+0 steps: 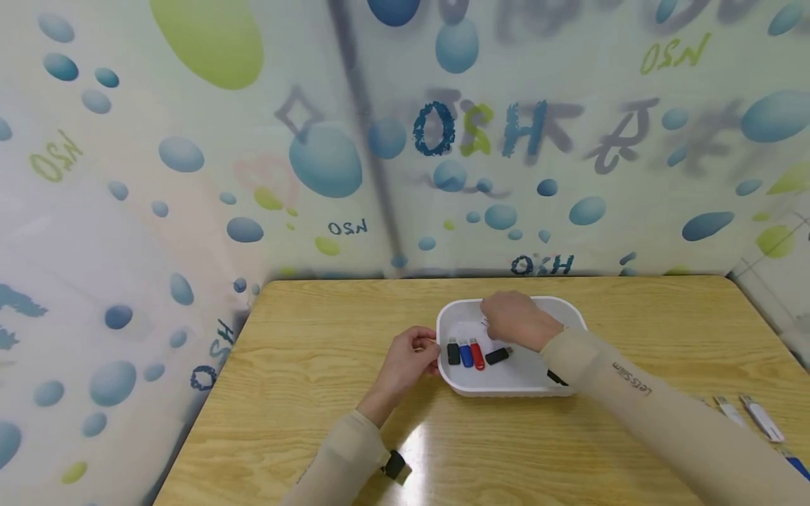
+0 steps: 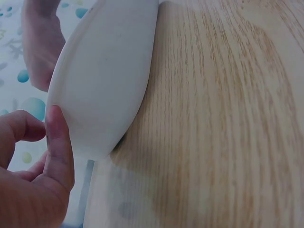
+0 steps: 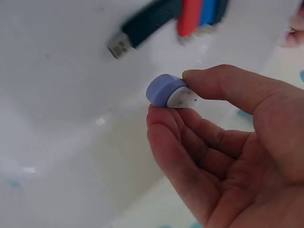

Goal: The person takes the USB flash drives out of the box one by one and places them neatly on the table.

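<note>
A white plastic tub (image 1: 506, 388) stands at the back of the table. My left hand (image 1: 408, 358) pinches its left rim; in the left wrist view the thumb (image 2: 58, 137) lies against the outer wall. My right hand (image 1: 515, 321) is over the inside of the tub, near its back wall. Between its thumb and fingertips it pinches a small lavender-and-white USB stick (image 3: 164, 90), seen end-on. In the tub, a black USB stick (image 1: 453, 353), a blue one (image 1: 466, 354) and a red one (image 1: 477, 355) lie side by side. Another black USB stick (image 1: 498, 355) lies slanted beside them.
More USB sticks lie at the table's right: a white one (image 1: 762, 419) and a blue one (image 1: 794, 462) among them. Under the right sleeve, a dark item (image 1: 557, 378) shows partly in the tub. A patterned wall covering (image 1: 418, 211) stands behind the table.
</note>
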A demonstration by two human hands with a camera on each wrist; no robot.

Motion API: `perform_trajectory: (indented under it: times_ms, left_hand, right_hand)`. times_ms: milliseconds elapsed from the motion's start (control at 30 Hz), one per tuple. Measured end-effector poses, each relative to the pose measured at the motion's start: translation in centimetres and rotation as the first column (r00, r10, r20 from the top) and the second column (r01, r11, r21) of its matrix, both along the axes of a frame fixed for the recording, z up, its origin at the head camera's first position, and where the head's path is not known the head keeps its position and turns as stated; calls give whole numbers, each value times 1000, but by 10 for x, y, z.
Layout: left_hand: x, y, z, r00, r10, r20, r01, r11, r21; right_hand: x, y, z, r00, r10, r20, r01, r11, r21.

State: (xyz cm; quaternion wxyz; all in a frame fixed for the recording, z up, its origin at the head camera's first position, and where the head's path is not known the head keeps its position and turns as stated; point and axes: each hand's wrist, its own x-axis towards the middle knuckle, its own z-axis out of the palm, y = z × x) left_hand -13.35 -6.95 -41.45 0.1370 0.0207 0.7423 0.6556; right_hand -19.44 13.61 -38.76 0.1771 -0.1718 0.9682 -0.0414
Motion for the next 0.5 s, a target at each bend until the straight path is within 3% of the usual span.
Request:
perform_trajectory:
  times_ms: [133,367,500]
  left_hand:
    - [0,1,1,1000,-2,4,2,1000,-14]
    - [-11,-1,-26,1000,7,12,-6,1000,-12]
    - [-14,-2,-33,1000,16,20,-16,1000,-15]
  right_hand:
    - [5,9,21,999,-35,-20,35,999,-23]
    - [19,31,55,993,-74,-90,65,993,-99]
    - [29,46,67,988,-85,-129,67,988,-140]
